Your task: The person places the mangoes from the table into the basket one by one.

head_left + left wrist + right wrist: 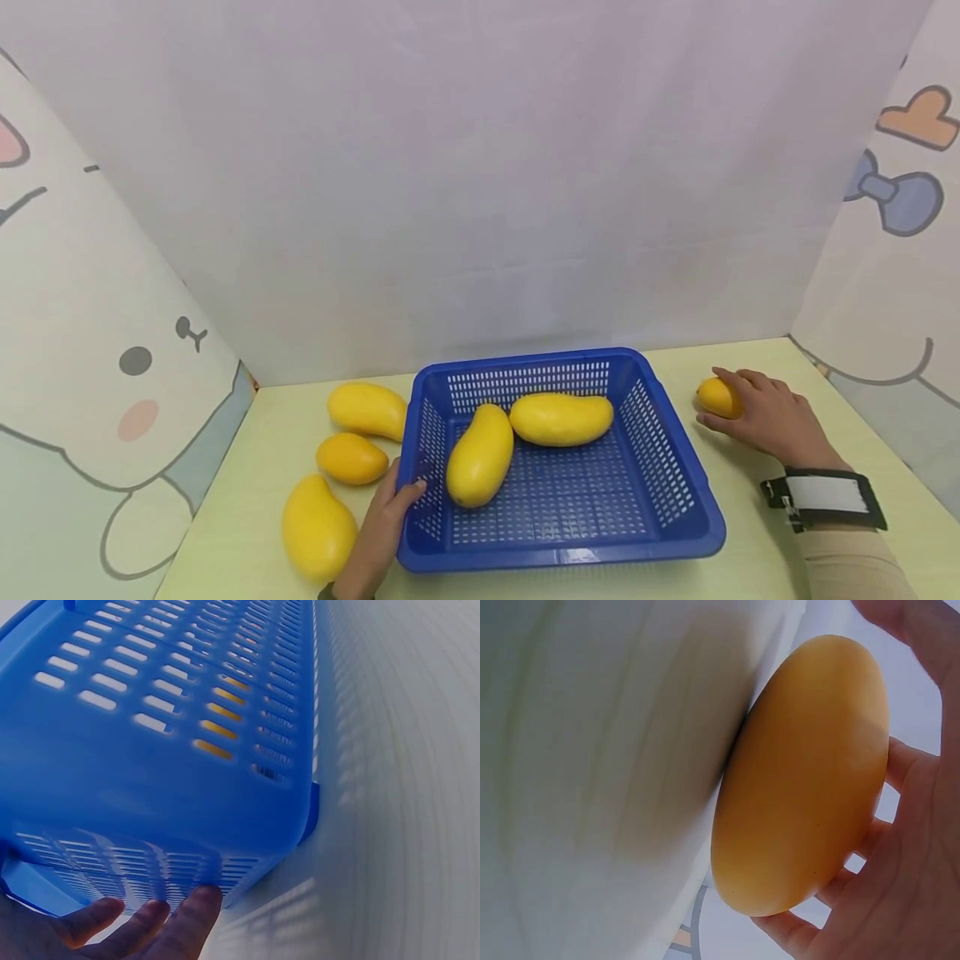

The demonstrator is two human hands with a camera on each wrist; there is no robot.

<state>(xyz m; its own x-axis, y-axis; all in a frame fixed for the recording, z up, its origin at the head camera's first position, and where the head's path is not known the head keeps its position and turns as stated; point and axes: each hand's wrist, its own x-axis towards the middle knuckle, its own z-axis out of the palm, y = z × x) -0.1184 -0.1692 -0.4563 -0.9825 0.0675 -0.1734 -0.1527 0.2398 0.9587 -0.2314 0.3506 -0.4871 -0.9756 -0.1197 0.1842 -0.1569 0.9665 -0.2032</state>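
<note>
My left hand (384,527) holds the left rim of a blue plastic basket (570,555), thumb over the rim and fingers against the outer wall. Two large yellow mangoes lie inside: one tilted upright (480,457), the other sideways (561,419). In the left wrist view, fingertips touch the slotted wall (150,802). To the right of the basket, my right hand (776,421) is around a small orange-yellow mango (802,780) on the table. Its fingers curl behind the mango, while the thumb stands apart from it in the right wrist view.
Left of the basket lie three more mangoes: a long one at the back (366,410), a small orange one (352,458) and a large one in front (318,529). A pale curtain (487,183) closes off the back of the light table (240,517); cartoon-printed panels flank it.
</note>
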